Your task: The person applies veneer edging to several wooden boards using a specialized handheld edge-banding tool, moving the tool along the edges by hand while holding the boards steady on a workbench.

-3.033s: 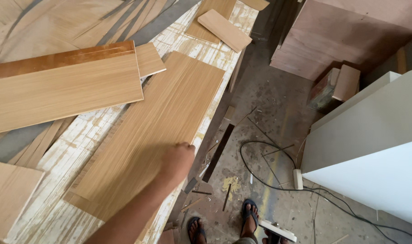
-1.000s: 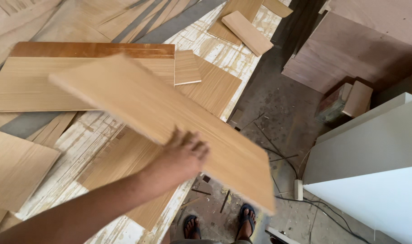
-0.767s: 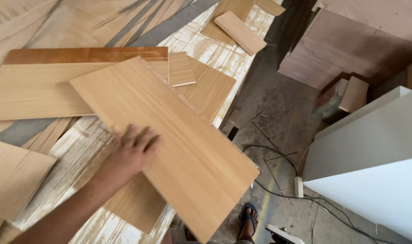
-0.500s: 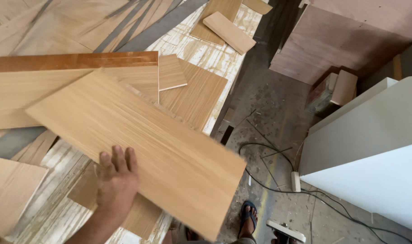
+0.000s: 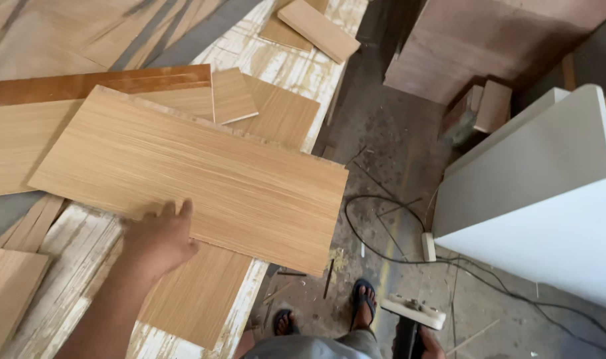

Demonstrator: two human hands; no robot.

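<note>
A large light-oak veneered panel (image 5: 203,176) lies slanted across the workbench, its right corner hanging past the bench edge. My left hand (image 5: 158,238) grips its near long edge, fingers over the top face. Under it lie another oak panel (image 5: 196,296) and a long board with a dark brown edge strip (image 5: 83,86). A sliver of my right hand (image 5: 431,344) shows at the bottom edge, closed around the dark handle of a tool with a pale flat top (image 5: 413,312).
A small square offcut (image 5: 232,96) and a short plank (image 5: 318,30) lie further back on the white-streaked bench (image 5: 77,266). A white cabinet (image 5: 549,193) stands to the right. A black cable (image 5: 383,229) loops over the dusty floor near my sandalled feet (image 5: 363,299).
My left hand lifted the big panel off the bench's right edge, swung it up and to the left, and has brought it down across the other boards, sliding to its near edge.
</note>
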